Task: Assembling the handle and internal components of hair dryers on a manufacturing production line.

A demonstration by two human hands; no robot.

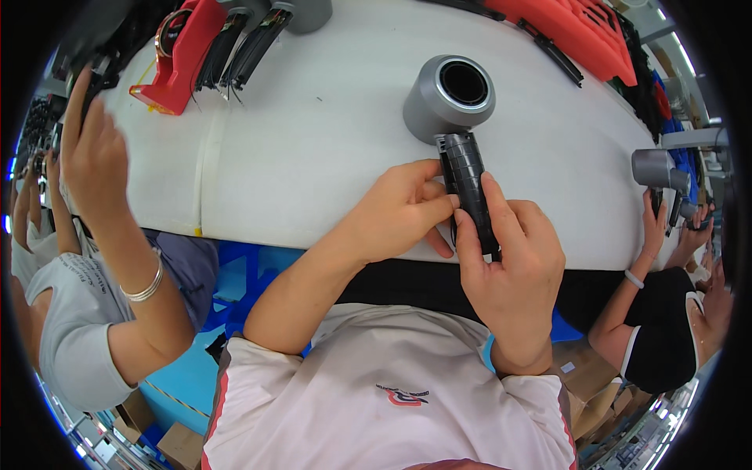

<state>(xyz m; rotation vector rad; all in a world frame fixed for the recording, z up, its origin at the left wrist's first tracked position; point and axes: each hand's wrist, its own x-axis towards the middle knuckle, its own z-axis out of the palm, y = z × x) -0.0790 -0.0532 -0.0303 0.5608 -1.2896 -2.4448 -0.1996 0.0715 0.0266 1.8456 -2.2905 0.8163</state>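
Note:
A hair dryer lies before me at the front of the white table, its grey round head (423,102) resting on the surface with the dark round opening facing up and to the right. From the head a black segmented handle (472,184) runs toward me. My right hand (517,254) grips this handle from the right, thumb and fingers closed around its lower half. On the other side my left hand (403,211) has its fingers closed on the handle's left edge, where a narrow black strip shows. The fingertips behind the handle are hidden.
A red tape dispenser (188,55) stands at the far left, beside more black handles (251,47) with loose wires. At the far right are a red tray (576,31) and a black strip (552,53). Co-workers sit on both sides; one's hand (98,164) is raised at left.

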